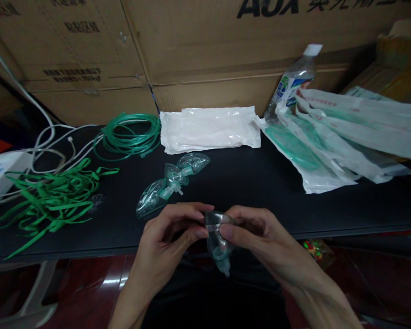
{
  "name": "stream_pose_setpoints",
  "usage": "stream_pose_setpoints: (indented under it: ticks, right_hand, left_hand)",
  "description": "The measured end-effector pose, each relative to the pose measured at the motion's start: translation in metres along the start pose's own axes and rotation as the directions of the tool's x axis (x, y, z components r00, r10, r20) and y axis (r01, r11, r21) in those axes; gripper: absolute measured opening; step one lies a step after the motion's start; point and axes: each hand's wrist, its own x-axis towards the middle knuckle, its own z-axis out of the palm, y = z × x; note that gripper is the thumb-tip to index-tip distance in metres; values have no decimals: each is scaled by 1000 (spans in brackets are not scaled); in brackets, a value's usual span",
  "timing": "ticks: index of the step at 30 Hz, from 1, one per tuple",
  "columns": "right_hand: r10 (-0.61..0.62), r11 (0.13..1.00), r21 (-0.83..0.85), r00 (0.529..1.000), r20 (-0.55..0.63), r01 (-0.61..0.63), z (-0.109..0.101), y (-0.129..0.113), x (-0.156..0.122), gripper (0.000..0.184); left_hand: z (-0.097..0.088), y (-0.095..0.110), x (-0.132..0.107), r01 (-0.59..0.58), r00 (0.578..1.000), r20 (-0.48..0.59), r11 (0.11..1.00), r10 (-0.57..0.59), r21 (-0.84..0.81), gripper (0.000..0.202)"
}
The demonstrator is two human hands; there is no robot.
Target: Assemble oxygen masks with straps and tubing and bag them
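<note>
Just over the near edge of the table, a clear green-tinted oxygen mask [216,242] is held between both hands, its connector end hanging downward. My left hand [173,237] pinches the mask's left rim between thumb and fingers. On the other side, my right hand [256,228] grips it with the thumb pressed on the front of the shell and the fingers behind. Several similar masks [152,197] with connectors lie in a cluster on the table beyond my left hand.
Green elastic straps [60,196] heap at left, near coiled green tubing [132,135] and white cables [51,121]. A white packet [210,130] lies by the cardboard box [205,50]. At right are packaged masks [294,146] and a plastic bottle [291,82]. The black table [246,183] ends before me.
</note>
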Motion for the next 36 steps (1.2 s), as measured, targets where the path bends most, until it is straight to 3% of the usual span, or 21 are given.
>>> stream_pose_setpoints:
  ticks: [2, 4, 8, 13, 17, 21, 27, 36]
  right_hand:
    - [-24, 1000, -1, 999, -37, 24, 0, 4, 2, 15]
    - [-60, 998, -31, 995, -85, 58, 2, 7, 3, 16]
    - [-157, 983, -127, 967, -200, 133, 9, 11, 6, 20]
    - [-198, 970, -176, 964, -177, 167, 9, 15, 7, 13]
    - [-222, 960, -199, 969, -109, 197, 2, 14, 5, 21]
    - [-189, 963, -215, 975, -114, 162, 0, 13, 5, 22]
    - [-159, 972, -194, 978, -137, 131, 3, 12, 8, 26]
    - [-204, 955, -248, 966, -160, 161, 6, 10, 9, 17]
  left_hand:
    - [1, 0, 1, -64, 996, -53, 985, 73, 158, 21]
    - [4, 1, 2, -46, 990, -117, 963, 79, 267, 19]
    - [11, 2, 0, 106, 975, -217, 944, -38, 311, 22]
    - [16, 3, -4, 61, 964, -264, 942, 31, 330, 32]
    - [16, 4, -2, 2, 968, -232, 926, 92, 376, 35]
    - [16, 4, -1, -46, 971, -199, 920, 133, 390, 36]
    - [17, 2, -5, -36, 956, -253, 918, 146, 395, 38]
    - [12, -3, -7, -128, 968, -127, 862, 215, 490, 29]
